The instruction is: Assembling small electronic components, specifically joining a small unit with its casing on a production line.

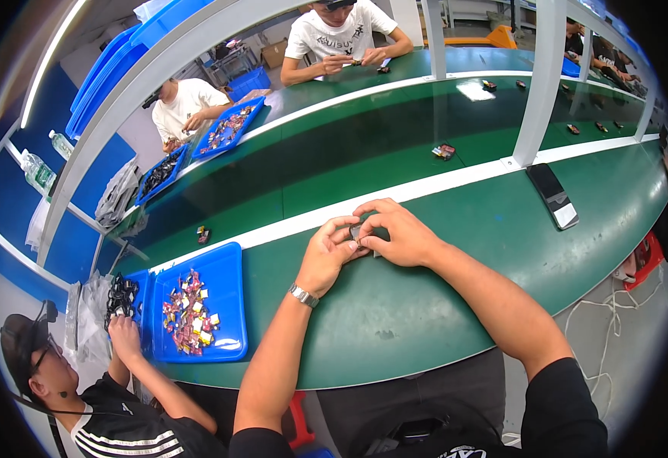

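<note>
Over the green bench top [425, 305], my two hands meet around a small dark part [355, 231], mostly covered by fingers, so its kind cannot be made out. My left hand [328, 250], with a metal watch on the wrist, is closed around its left side. Thumb and index finger of my right hand [401, 233] pinch it from the right. To the left lies a blue tray [232, 305] heaped with small red, yellow and white parts.
A black phone [551, 195] lies at the right. Beyond the white rail [418, 185], a green belt [334, 175] carries small assemblies, including a red-and-black one [443, 152]. A co-worker's hand [125, 336] reaches into black parts [122, 294] at the left. Other people work across the belt.
</note>
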Demonstrator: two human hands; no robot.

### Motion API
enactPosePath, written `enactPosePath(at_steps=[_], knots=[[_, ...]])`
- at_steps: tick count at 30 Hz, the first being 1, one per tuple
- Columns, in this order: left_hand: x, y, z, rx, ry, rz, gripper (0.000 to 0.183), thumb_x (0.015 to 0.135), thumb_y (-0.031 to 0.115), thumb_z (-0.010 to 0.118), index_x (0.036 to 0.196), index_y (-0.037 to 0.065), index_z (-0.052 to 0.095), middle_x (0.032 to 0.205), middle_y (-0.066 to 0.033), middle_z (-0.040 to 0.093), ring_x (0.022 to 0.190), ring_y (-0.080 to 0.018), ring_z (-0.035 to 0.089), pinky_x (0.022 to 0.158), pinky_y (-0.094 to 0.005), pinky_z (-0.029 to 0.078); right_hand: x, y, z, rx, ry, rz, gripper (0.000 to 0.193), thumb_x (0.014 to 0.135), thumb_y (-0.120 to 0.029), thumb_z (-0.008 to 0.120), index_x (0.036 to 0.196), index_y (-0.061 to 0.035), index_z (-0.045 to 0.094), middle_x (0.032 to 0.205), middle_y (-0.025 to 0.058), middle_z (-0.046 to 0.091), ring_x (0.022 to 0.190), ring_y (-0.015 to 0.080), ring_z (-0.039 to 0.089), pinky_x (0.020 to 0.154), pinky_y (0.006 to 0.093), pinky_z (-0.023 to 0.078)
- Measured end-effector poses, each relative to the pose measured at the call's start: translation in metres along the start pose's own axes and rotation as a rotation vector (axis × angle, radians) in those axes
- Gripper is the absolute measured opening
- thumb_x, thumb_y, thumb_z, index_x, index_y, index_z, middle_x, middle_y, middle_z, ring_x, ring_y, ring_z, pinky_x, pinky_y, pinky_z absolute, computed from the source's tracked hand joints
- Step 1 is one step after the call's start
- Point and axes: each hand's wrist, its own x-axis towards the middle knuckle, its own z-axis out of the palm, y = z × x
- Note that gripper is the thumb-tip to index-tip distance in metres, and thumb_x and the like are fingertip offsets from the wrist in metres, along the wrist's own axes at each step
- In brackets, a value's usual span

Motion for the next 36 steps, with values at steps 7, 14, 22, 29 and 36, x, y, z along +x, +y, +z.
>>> enactPosePath(at_steps=[7,14,22,29,36], knots=[[-0.001,-0.001,-0.001,-0.028,0.003,0.013,0.037,0.094,0.0,0.055,0.13,0.002,0.045,0.12,-0.0139,0.06,0.109,-0.0219,0.062,0.097,-0.0415,0.052,-0.001,0.0,0.001,0.132,-0.016,0.001,0.01,0.082,-0.013,0.067,0.086,-0.005,0.07,0.125,0.0083,0.059,0.122,0.028,0.049,0.104,0.0411,0.04],[-0.002,-0.003,-0.003,-0.081,0.018,0.022,0.032,0.096,0.003,0.055,0.127,0.003,0.047,0.118,-0.0134,0.062,0.108,-0.0214,0.062,0.096,-0.0411,0.052,-0.007,-0.006,0.02,0.047,0.185,-0.026,0.01,0.081,-0.012,0.07,0.089,-0.0058,0.072,0.119,0.0062,0.061,0.117,0.0272,0.053,0.1,0.0397,0.043],[-0.001,-0.004,-0.006,-0.109,0.0,0.017,0.029,0.097,0.005,0.054,0.125,0.003,0.047,0.119,-0.0139,0.063,0.11,-0.0221,0.062,0.097,-0.04,0.051,-0.008,-0.01,0.025,0.122,0.26,0.03,0.011,0.082,-0.012,0.071,0.092,-0.0061,0.074,0.117,0.0075,0.063,0.115,0.0269,0.055,0.097,0.0385,0.046],[-0.001,-0.003,-0.004,-0.135,-0.012,0.012,0.029,0.097,0.006,0.057,0.125,0.004,0.048,0.119,-0.0137,0.063,0.11,-0.0221,0.062,0.097,-0.04,0.051,-0.009,-0.006,0.026,0.208,0.268,0.07,0.014,0.083,-0.011,0.071,0.096,-0.0064,0.075,0.119,0.009,0.063,0.114,0.0258,0.057,0.095,0.0375,0.048],[-0.003,-0.001,-0.007,-0.175,-0.03,0.008,0.03,0.095,0.006,0.059,0.124,0.005,0.048,0.118,-0.0135,0.063,0.109,-0.022,0.062,0.098,-0.0417,0.051,-0.007,0.0,0.022,0.311,0.194,0.039,0.014,0.083,-0.01,0.071,0.097,-0.0071,0.075,0.121,0.0091,0.063,0.115,0.0242,0.057,0.096,0.0378,0.047]])
